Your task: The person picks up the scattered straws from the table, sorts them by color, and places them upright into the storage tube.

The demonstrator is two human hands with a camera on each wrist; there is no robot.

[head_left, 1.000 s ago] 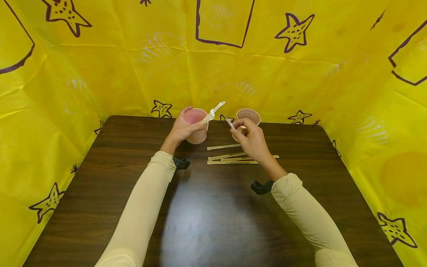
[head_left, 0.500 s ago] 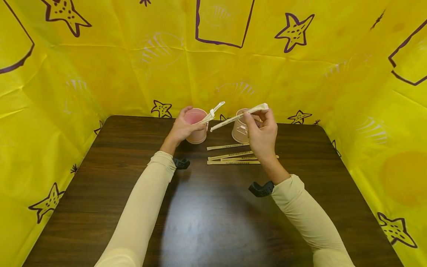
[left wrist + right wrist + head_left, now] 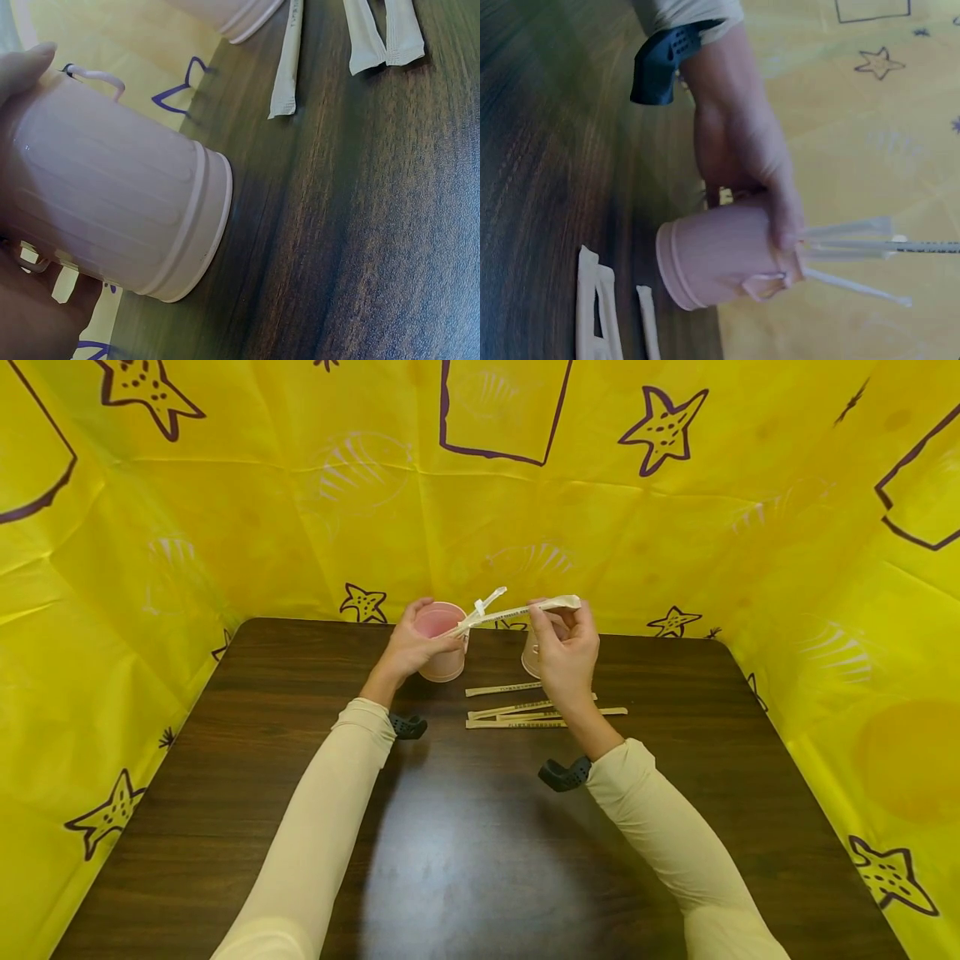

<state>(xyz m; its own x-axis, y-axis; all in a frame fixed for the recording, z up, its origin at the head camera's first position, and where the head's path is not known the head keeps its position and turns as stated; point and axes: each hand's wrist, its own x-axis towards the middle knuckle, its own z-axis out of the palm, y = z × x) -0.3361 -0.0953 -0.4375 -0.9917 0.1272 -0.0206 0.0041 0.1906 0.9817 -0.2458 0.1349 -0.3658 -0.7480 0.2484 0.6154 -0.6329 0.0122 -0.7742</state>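
Note:
My left hand (image 3: 408,647) grips a small pink ribbed cup (image 3: 443,667), shaped like a miniature trash can with side handles. It stands on the table; in the left wrist view, the fingers wrap round the cup (image 3: 112,176) near its mouth. Several paper-wrapped straws (image 3: 859,286) stick out of this cup. With thumb and fingers, my right hand (image 3: 567,647) pinches another wrapped straw (image 3: 512,612) near its upper end. That straw slants down to the left, its lower end at the pink cup's mouth. The right wrist view does not show the right hand itself.
Behind my right hand stands a second pale pink cup (image 3: 530,658), mostly hidden. Several wrapped straws (image 3: 517,724) lie on the dark wooden table (image 3: 480,843) in front of it. A yellow patterned cloth (image 3: 480,518) hangs round the back and sides.
My right hand has lifted a wrapped straw from around the right cup and brought it leftward to the left cup's mouth. The left hand and its cup have stayed put.

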